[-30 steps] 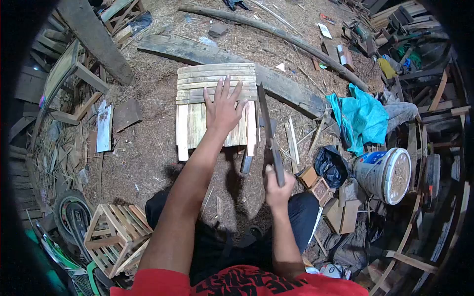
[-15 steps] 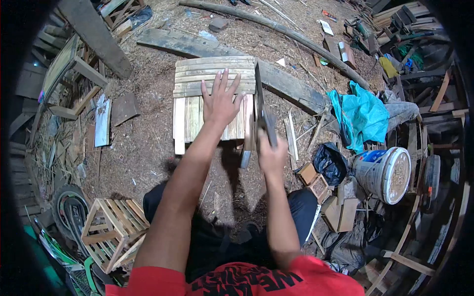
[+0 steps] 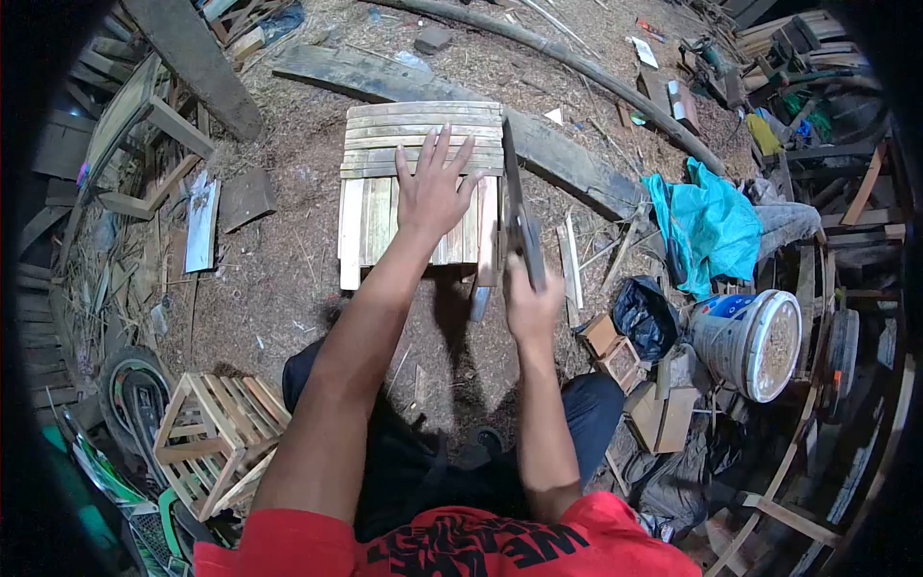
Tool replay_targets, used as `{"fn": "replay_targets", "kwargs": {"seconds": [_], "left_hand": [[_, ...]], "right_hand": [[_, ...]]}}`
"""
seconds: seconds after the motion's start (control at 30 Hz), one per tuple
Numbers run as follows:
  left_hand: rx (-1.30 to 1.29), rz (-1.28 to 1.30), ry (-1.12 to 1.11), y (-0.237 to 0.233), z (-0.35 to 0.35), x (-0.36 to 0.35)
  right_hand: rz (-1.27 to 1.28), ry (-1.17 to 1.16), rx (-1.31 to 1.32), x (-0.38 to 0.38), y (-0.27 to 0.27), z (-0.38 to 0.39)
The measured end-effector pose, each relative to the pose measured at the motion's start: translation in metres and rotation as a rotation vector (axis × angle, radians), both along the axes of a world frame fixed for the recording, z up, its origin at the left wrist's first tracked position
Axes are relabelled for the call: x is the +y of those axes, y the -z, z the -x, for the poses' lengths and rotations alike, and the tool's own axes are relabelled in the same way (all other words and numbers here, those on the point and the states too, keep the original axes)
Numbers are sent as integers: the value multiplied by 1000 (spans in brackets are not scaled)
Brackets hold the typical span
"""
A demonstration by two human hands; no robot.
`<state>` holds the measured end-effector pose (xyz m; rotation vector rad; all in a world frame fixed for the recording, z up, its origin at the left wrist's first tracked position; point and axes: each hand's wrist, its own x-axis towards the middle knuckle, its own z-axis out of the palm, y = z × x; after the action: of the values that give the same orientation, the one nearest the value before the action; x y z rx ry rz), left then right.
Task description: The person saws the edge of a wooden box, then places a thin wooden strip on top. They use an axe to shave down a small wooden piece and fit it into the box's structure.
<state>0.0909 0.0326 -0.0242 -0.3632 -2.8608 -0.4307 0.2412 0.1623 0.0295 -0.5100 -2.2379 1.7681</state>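
Observation:
My left hand (image 3: 433,194) lies flat, fingers spread, on the slatted top of a small wooden piece (image 3: 370,144) made of pale strips. Upright slats show below those crosswise strips. On the right, my right hand (image 3: 534,293) is wrapped round the handle of a hand saw (image 3: 519,207). The dark saw blade runs along the right edge of the wooden piece, pointing away from me. Whether its teeth touch the wood cannot be made out.
Beyond the piece a thick plank (image 3: 577,168) lies on the ground, with a long pole (image 3: 567,60) behind it. At right are a teal tarp (image 3: 707,226) and a white bucket (image 3: 740,341). A slatted crate (image 3: 216,442) stands at lower left.
The saw and my right hand have shifted slightly in the view, with the blade still at the right edge. My left hand keeps its place on the strips.

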Motion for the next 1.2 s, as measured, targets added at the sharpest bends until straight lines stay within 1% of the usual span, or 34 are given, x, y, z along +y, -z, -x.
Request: {"fn": "replay_targets", "kwargs": {"seconds": [0.07, 0.1, 0.17, 0.23, 0.33, 0.43, 0.53, 0.6, 0.63, 0.67, 0.73, 0.8, 0.83, 0.9, 0.97, 1.03, 1.07, 1.13, 1.17, 1.2], "left_hand": [[1, 4, 4, 0, 0, -1], [4, -3, -2, 1, 0, 1], [21, 0, -4, 3, 2, 4], [30, 1, -10, 6, 0, 5], [55, 13, -5, 6, 3, 2], [59, -1, -2, 4, 1, 2], [49, 2, -12, 4, 4, 5], [33, -1, -14, 7, -1, 6], [34, -8, -10, 4, 0, 5], [43, -12, -5, 0, 2, 2], [62, -16, 1, 4, -1, 1], [80, -23, 10, 3, 2, 1], [78, -31, 5, 2, 2, 1], [74, -29, 1, 4, 3, 1], [64, -26, -5, 8, 4, 3], [60, -20, 5, 8, 1, 3], [62, -16, 12, 5, 3, 1], [56, -15, 13, 8, -2, 2], [69, -19, 5, 7, 2, 1], [51, -9, 2, 5, 2, 1]], "right_hand": [[16, -5, -20, 0, -4, -51], [-42, 41, -5, -3, -6, -59], [60, 48, -37, -3, -3, -45], [-5, -13, 52, -4, 3, 3], [-20, -17, -3, 6, 3, 21], [9, -6, -25, 1, -7, -56], [80, 55, -32, -2, -10, -47], [10, 20, -30, 3, 1, 8], [-24, 0, -27, 6, 6, 26], [-40, -5, -10, 5, 7, 23], [-79, -10, 15, 7, 1, 11], [-116, -88, -18, 2, -19, -43], [-129, 21, 11, -8, -16, -58], [13, 19, -64, -3, -17, -48], [-62, -9, -26, 5, 6, 1], [-96, 45, -36, 3, -2, 37], [-78, -22, 22, 9, 14, 35], [-7, 26, 42, -2, -3, -18], [24, 42, 68, -7, -11, -33], [35, 46, 31, -9, -14, -39]]}}
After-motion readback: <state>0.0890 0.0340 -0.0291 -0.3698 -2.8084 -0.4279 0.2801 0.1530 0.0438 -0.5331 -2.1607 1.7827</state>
